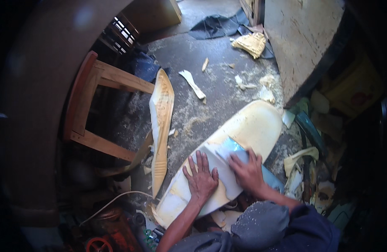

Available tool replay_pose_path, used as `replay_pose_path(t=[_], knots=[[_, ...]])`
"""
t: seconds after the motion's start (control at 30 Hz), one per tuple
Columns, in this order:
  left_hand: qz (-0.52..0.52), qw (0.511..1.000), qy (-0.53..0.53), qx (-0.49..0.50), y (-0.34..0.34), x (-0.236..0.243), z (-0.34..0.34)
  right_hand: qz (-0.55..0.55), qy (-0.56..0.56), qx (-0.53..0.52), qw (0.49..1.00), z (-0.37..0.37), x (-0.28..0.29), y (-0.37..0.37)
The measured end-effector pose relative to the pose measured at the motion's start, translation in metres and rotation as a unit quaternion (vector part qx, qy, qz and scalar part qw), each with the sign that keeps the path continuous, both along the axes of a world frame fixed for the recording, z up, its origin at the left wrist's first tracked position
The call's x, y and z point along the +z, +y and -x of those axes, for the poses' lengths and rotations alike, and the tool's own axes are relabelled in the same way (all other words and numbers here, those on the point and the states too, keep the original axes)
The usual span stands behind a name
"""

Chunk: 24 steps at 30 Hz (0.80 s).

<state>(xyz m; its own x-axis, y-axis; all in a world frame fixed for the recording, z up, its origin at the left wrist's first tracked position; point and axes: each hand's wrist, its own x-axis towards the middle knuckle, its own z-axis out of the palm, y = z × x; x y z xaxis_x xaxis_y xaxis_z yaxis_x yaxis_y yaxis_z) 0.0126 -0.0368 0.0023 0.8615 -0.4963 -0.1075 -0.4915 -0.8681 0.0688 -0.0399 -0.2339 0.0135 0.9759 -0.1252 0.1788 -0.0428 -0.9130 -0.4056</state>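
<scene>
Both hands press flat, fingers spread: left hand (pixel 200 178) on a pale foam slab (pixel 244 134), right hand (pixel 247 171) on grey paper (pixel 227 161) atop it. Beyond the fingers: sawdust-strewn floor (pixel 210 80), carved foam strip (pixel 161 126), wooden stool (pixel 97 109).

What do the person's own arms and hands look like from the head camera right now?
Both the left hand and the right hand are bare: no gloves, rings or watch visible. The forearms are uncovered too, with no sleeves showing on them. The fingers look dusty. Lower down, dark blue-grey clothing is speckled with pale sawdust.
</scene>
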Motion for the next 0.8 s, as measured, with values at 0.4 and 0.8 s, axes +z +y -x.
replay_pose_path(t=[0.4,0.8], knots=[[0.005,1.000,0.020,0.009,-0.001,-0.002,-0.001,0.036,-0.020,-0.003,0.999,-0.001,0.008,-0.014],[-0.001,0.999,0.006,0.031,-0.009,-0.006,-0.002,0.031,-0.040,-0.120,0.991,-0.071,-0.019,-0.007]])
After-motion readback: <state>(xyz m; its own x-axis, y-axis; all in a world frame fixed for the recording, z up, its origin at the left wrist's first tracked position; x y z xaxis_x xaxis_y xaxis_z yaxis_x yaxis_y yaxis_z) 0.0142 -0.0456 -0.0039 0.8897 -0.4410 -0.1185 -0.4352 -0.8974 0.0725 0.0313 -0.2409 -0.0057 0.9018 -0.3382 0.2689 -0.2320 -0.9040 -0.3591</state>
